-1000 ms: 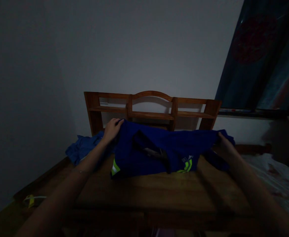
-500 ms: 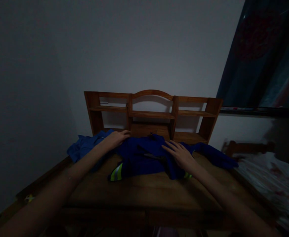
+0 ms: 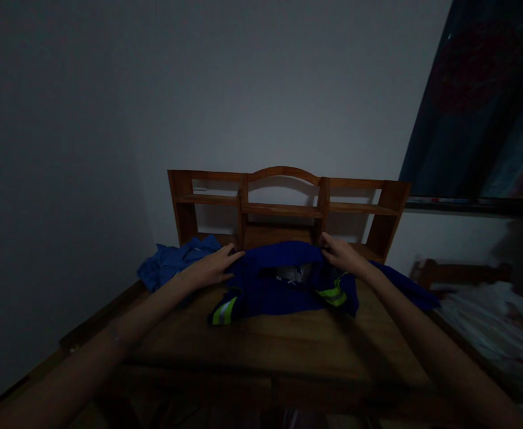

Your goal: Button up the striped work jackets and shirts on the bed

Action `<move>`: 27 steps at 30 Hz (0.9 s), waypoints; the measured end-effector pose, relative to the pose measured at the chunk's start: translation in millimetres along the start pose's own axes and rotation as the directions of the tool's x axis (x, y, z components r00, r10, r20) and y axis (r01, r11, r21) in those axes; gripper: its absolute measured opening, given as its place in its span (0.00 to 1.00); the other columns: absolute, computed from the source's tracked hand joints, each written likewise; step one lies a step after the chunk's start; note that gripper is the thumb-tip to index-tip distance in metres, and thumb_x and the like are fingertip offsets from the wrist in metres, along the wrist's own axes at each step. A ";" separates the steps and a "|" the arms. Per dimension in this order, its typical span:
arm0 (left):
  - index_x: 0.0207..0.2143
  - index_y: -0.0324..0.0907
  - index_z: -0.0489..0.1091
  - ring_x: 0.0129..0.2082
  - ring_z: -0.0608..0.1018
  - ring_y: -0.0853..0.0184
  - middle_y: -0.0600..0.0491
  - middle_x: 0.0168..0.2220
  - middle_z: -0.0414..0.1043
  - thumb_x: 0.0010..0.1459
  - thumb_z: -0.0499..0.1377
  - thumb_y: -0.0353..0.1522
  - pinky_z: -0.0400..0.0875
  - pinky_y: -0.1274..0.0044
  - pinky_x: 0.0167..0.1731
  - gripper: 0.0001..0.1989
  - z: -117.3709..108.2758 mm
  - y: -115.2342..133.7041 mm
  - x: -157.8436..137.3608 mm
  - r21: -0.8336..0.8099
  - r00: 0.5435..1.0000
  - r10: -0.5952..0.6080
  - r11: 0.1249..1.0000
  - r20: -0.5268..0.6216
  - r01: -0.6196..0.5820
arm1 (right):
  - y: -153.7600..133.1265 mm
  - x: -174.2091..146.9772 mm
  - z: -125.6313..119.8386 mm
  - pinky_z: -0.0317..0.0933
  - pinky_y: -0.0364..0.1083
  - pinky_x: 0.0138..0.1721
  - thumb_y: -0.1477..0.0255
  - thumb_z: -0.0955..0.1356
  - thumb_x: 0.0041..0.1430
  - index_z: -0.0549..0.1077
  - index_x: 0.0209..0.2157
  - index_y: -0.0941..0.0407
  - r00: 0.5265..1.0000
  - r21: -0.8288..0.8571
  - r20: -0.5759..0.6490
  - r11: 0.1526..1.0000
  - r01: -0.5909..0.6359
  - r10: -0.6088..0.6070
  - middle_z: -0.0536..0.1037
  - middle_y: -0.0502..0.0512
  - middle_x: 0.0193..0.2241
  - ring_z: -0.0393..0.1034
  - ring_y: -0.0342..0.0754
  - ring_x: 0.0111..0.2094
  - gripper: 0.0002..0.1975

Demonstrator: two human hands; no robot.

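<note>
A dark blue work jacket point(image 3: 270, 301) with yellow-green and silver reflective bands lies across the wooden table. Its upper edge is raised a little between my hands, and a grey patch of lining or label shows in the opening. My left hand point(image 3: 214, 266) pinches the upper left of the jacket. At the upper right, my right hand point(image 3: 342, 255) has its fingers closed on the cloth. Lighter blue garment point(image 3: 176, 259) folds lie crumpled to the left, beside my left hand.
The wooden table point(image 3: 261, 345) carries a shelf unit point(image 3: 283, 210) along its back, against a pale wall. A dark blue piece of cloth point(image 3: 404, 285) lies at the right. Beyond it is a bed with pale bedding point(image 3: 489, 322). A dark window point(image 3: 480, 107) is above.
Both hands have gone from lying spread on the jacket to gripping its upper edge. That edge has been lifted and straightened, and the right reflective band now shows more. The view has shifted slightly.
</note>
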State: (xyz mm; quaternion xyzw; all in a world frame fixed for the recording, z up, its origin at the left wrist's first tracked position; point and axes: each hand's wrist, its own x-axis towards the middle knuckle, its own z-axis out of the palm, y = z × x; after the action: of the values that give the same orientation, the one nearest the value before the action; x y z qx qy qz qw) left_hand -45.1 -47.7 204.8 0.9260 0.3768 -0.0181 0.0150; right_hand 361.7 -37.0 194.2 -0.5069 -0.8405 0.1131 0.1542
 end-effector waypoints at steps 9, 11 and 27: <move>0.46 0.39 0.59 0.45 0.70 0.59 0.43 0.46 0.63 0.55 0.57 0.40 0.67 0.73 0.40 0.20 6.7 14.9 32.1 0.170 0.988 -0.131 0.975 -0.082 0.144 | -33.0 12.1 -57.5 0.59 0.41 0.36 0.74 0.65 0.52 0.70 0.46 0.53 0.969 0.138 0.210 0.985 0.104 -0.132 0.75 0.52 0.37 0.69 0.46 0.35 0.17; 0.43 0.40 0.61 0.41 0.72 0.61 0.46 0.42 0.65 0.58 0.54 0.36 0.67 0.75 0.36 0.12 2.9 12.0 36.6 0.212 0.994 -0.093 0.972 -0.051 0.102 | -34.4 9.6 -56.1 0.59 0.40 0.33 0.73 0.65 0.52 0.74 0.39 0.55 0.944 0.159 0.306 0.984 0.078 -0.125 0.75 0.52 0.35 0.70 0.44 0.31 0.12; 0.44 0.39 0.61 0.43 0.71 0.64 0.45 0.44 0.64 0.58 0.46 0.22 0.69 0.73 0.41 0.13 14.6 17.6 20.6 0.265 0.979 0.072 0.964 -0.189 -0.020 | -44.8 3.3 -35.3 0.55 0.38 0.29 0.81 0.67 0.39 0.70 0.35 0.58 0.876 0.335 0.448 0.942 0.021 -0.179 0.71 0.50 0.29 0.64 0.43 0.30 0.16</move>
State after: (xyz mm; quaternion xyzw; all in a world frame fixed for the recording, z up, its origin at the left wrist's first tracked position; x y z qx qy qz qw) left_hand -18.5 -46.6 189.5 0.9256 0.3490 0.0241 -0.1444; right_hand 336.9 -53.5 242.9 -0.3875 -0.8482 0.3598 0.0306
